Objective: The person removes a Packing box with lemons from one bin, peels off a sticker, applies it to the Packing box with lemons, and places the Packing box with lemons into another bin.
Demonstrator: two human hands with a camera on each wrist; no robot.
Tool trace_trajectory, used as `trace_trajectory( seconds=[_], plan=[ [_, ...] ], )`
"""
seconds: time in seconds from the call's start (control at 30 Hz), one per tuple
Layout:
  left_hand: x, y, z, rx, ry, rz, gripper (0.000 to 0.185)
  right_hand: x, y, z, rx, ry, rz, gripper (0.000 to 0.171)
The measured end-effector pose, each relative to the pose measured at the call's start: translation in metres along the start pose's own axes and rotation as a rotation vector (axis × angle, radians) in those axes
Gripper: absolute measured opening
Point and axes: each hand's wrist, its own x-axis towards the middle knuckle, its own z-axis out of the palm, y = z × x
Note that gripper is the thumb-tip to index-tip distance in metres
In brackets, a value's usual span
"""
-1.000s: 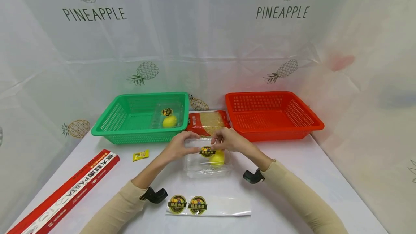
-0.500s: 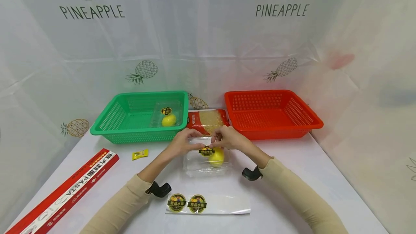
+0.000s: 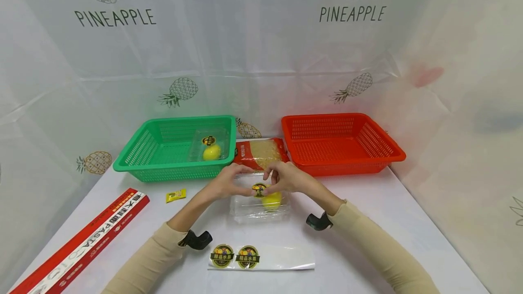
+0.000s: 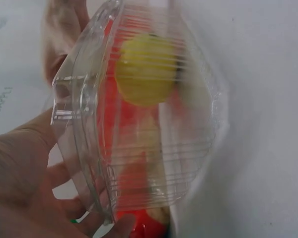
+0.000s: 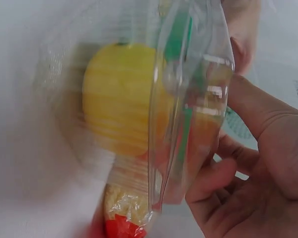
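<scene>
A clear plastic clamshell box stands on the table between both hands, a round yellow fruit inside it. On its lid lies a dark round fruit sticker. My left hand holds the box from the left, thumb at the sticker's edge, fingers spread along the back rim. From the right, my right hand holds it with thumb on the sticker's right part and fingers bent toward the back edge. Ribbed box walls and the yellow fruit fill much of the right wrist view.
A sticker strip with two round stickers lies in front. Behind stand a green basket, with another boxed yellow fruit, and a red basket. A red-ended pasta bag, yellow packet and long pasta box lie around.
The right thumb has come down from the sticker's upper edge onto its right part. The left thumb has shifted lower beside it. The box stays in place.
</scene>
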Motion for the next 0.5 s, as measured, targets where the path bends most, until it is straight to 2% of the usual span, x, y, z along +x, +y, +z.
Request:
trace_trajectory(
  seconds=[0.2, 0.5],
  plan=[
    [-0.0025, 0.0029, 0.0058, 0.055, 0.027, -0.026, 0.068, -0.0019, -0.0050, 0.0030, -0.040, -0.005, -0.008, 0.046],
    [-0.0004, 0.0019, 0.0019, 0.043, -0.006, -0.038, 0.060, -0.0003, 0.0024, -0.0045, 0.037, -0.032, -0.007, 0.032]
  ],
)
